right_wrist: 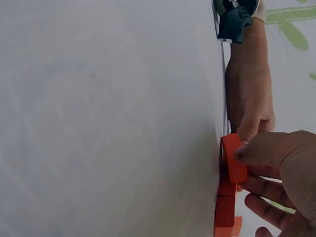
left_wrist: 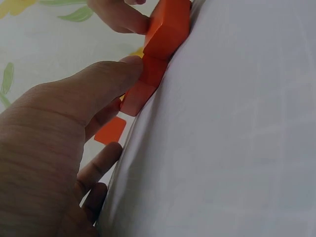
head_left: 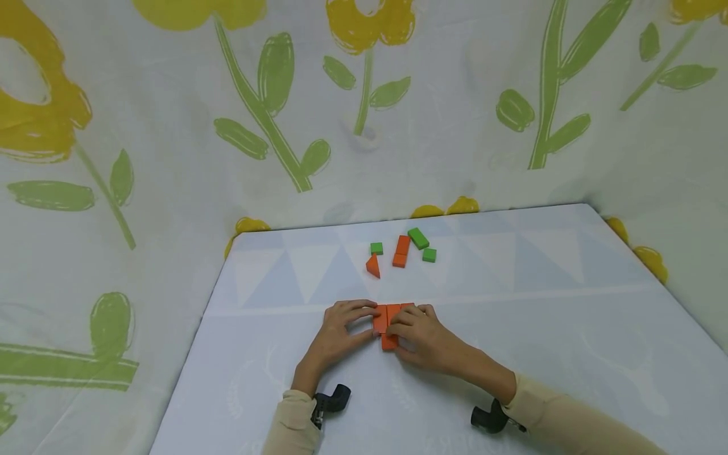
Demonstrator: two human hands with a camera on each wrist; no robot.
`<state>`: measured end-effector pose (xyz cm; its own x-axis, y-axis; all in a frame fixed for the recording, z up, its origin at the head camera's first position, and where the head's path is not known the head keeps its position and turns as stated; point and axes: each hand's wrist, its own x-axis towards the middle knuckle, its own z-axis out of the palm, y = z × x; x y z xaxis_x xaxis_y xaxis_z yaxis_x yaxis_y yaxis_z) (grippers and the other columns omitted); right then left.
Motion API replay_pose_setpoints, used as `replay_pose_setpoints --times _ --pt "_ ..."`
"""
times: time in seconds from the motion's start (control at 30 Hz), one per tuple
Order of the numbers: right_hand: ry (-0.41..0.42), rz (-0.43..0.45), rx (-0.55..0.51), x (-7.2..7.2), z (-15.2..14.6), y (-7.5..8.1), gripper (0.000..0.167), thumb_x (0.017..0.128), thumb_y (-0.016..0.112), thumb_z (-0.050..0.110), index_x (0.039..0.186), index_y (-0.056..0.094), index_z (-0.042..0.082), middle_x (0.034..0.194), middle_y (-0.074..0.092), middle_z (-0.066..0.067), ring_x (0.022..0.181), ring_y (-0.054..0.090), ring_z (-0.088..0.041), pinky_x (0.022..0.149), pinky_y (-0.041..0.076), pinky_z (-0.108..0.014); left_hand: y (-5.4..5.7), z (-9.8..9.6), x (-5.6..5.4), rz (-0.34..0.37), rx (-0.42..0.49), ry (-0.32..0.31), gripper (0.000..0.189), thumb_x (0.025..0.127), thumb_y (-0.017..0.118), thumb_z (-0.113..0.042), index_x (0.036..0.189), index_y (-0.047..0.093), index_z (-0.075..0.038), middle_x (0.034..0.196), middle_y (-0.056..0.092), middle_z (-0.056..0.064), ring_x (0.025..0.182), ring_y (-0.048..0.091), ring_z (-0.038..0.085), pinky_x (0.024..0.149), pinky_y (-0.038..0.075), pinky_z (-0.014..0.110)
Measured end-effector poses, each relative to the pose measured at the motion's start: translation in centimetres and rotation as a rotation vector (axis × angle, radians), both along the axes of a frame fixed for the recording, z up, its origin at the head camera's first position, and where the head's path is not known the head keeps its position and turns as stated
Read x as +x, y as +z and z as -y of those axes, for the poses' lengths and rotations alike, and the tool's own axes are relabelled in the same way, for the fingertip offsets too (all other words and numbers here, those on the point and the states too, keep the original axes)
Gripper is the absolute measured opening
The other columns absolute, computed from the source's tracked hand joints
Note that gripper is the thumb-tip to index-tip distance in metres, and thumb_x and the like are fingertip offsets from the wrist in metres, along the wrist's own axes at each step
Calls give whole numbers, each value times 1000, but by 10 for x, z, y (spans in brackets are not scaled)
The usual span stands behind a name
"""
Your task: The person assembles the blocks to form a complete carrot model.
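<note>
Orange blocks (head_left: 380, 321) lie together on the table between the two hands. My left hand (head_left: 338, 328) rests at the left side of the group, its thumb and fingertips touching the block there with a wide gap between them. In the left wrist view its thumb (left_wrist: 98, 84) is extended along the blocks' near side. My right hand (head_left: 423, 338) pinches a small orange block (right_wrist: 234, 158) between thumb and fingers at the near edge of the group. That block looks tilted against the others in the right wrist view. The right fingers cover part of the group in the head view.
Beyond the hands lie a two-part orange stack (head_left: 401, 251), an orange wedge (head_left: 373, 266), a green oblong block (head_left: 418, 237) and two small green blocks (head_left: 376, 248). The table (head_left: 540, 354) ends at a flower-printed curtain (head_left: 426, 126) at the back and sides.
</note>
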<state>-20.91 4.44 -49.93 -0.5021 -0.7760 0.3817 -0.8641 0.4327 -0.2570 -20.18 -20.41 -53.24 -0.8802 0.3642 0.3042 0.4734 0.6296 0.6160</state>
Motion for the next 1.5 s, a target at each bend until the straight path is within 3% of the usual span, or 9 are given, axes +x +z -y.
replay_pose_setpoints --times 0.17,0.4,0.63,0.77,0.9,1.03,1.27,1.5 --pt "-9 7 15 -1 -1 0 24 81 83 20 103 74 17 103 63 8 106 53 -15 85 38 -40 0 -1 0 -12 0 1 38 89 76 -37 125 71 -24 135 60 -11 126 49 19 105 30 57" --pt "-53 110 53 -13 -2 15 23 83 82 22 104 73 18 105 64 7 106 54 -15 86 38 -42 2 -1 0 5 -4 7 39 89 77 -37 126 71 -24 135 60 -10 126 48 19 107 29 56" --pt "-266 146 50 -61 -1 34 25 87 79 21 109 73 12 111 67 -2 113 55 -25 92 37 -49 1 1 0 41 -5 19 39 89 77 -38 126 71 -27 135 60 -12 127 48 19 108 28 57" --pt "-371 162 34 -89 -1 31 32 87 79 21 116 71 8 115 66 -6 115 53 -28 93 36 -52 -2 1 0 40 7 15 39 89 76 -38 126 70 -28 135 59 -13 127 47 17 107 29 56" --pt "-439 183 61 -108 1 24 38 89 77 23 122 68 8 123 63 -10 119 50 -31 96 35 -53 -3 0 0 52 9 13 38 90 75 -40 126 69 -29 136 57 -15 127 46 15 106 29 54" --pt "-463 184 85 -119 3 19 39 89 77 25 124 67 9 132 60 -12 124 47 -33 96 36 -53 -1 -1 0 68 -9 23 39 90 74 -42 127 69 -31 136 57 -16 128 45 12 108 27 52" --pt "-467 179 134 -133 6 9 38 90 76 26 123 70 8 131 60 -10 126 46 -31 98 35 -53 -2 -1 0 64 -32 34 39 90 75 -41 127 69 -31 136 57 -17 127 45 11 109 28 51" --pt "-436 178 122 -133 5 3 26 90 77 23 113 74 11 122 65 -6 119 49 -28 99 32 -54 0 -1 1 39 -22 27 38 89 76 -39 126 69 -30 136 58 -14 126 46 14 107 29 54"
